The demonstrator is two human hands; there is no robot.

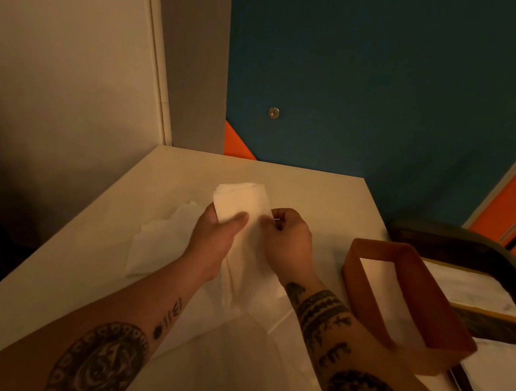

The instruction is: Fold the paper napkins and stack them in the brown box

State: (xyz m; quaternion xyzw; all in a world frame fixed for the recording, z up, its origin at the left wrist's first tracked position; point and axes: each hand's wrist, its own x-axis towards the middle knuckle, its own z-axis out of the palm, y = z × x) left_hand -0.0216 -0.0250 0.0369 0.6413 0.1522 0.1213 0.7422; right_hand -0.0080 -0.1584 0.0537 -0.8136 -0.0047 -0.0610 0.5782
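Forearms (126, 325) converge; left hand (213, 238), right hand (290, 240) pinch napkin (243, 200).

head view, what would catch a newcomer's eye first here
The white napkin held up over the middle of the table draws the eye first, gripped by the left hand and pinched at its edge by the right hand. Next comes the brown box at the table's right side, with a white sheet lying in it. Loose napkins lie spread left of the hands.

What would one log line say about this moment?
step: folding | left hand: holds napkin | right hand: pinches napkin edge | brown box: beside right arm
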